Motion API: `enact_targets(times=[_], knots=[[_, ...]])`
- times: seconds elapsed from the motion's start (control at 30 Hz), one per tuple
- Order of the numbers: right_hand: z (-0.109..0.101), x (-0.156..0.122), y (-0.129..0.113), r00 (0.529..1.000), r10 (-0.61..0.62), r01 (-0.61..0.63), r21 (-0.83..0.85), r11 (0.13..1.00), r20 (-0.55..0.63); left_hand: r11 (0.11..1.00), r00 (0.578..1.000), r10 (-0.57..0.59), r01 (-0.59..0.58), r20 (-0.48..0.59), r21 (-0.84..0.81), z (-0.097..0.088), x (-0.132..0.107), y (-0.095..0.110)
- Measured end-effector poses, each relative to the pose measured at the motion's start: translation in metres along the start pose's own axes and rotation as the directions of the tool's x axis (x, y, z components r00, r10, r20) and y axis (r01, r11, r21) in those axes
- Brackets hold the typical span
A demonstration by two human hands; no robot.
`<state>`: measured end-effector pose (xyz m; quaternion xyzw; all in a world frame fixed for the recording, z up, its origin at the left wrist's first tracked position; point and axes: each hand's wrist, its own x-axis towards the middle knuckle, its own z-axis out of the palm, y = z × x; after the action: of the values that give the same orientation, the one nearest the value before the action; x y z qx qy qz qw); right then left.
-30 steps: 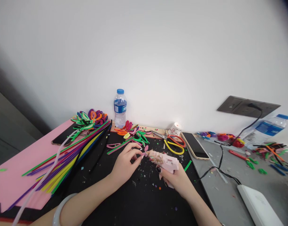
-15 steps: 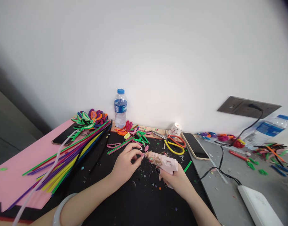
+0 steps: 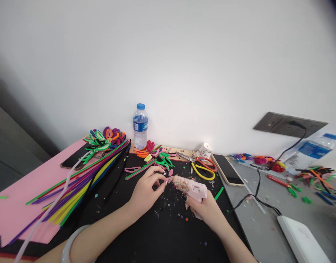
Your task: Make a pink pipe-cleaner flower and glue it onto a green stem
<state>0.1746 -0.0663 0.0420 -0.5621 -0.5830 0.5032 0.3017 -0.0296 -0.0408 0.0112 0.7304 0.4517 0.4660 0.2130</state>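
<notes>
My right hand (image 3: 202, 208) is wrapped round the grip of a pale pink glue gun (image 3: 193, 187), its crusted nozzle pointing left. Close to that nozzle, my left hand (image 3: 149, 186) pinches a small pink pipe-cleaner piece (image 3: 169, 180) between thumb and fingertips. One pink loop (image 3: 170, 172) shows just above the pinch. Whether the nozzle touches the piece I cannot tell. Behind the hands lie bent green pipe cleaners (image 3: 163, 160) with pink and orange ones. Scissors (image 3: 203, 168) with red and yellow handles rest beyond the glue gun.
A water bottle (image 3: 140, 126) and a paper cup (image 3: 205, 150) stand by the wall. Straight pipe cleaners (image 3: 82, 182) fan out at left over pink card (image 3: 22, 186). At right are a phone (image 3: 228, 170), a black cable (image 3: 257, 186) and a white power bank (image 3: 302, 239).
The glue gun's nozzle has drawn slightly right, away from the pinched pink piece. My left hand stays almost where it was.
</notes>
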Motion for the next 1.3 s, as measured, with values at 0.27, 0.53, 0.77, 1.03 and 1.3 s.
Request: enact_targets(times=[0.27,0.53,0.77,1.03,1.3], knots=[[-0.0010,0.0016,0.0033,1.000,0.009,-0.009,0.007,1.000,-0.005,1.000,1.000,-0.016,0.016,-0.010,-0.020,-0.0003,0.0009,0.0001],[-0.0012,0.0014,0.0063,1.000,0.006,-0.006,0.021,1.000,-0.007,0.999,1.000,-0.014,0.013,-0.024,-0.046,-0.0002,0.0003,-0.0008],[-0.0001,0.0008,0.0075,1.000,0.001,-0.001,0.033,0.999,0.005,0.999,1.000,-0.012,0.010,-0.027,-0.053,-0.0001,0.0017,-0.0003],[-0.0005,0.0025,0.0072,1.000,-0.010,0.010,0.013,1.000,-0.001,0.999,1.000,-0.014,0.013,-0.026,-0.046,-0.0007,0.0018,0.0010],[-0.0003,0.0014,0.0067,1.000,-0.016,0.016,0.014,1.000,-0.002,0.999,1.000,-0.004,0.003,-0.026,-0.042,-0.0004,0.0005,-0.0016]])
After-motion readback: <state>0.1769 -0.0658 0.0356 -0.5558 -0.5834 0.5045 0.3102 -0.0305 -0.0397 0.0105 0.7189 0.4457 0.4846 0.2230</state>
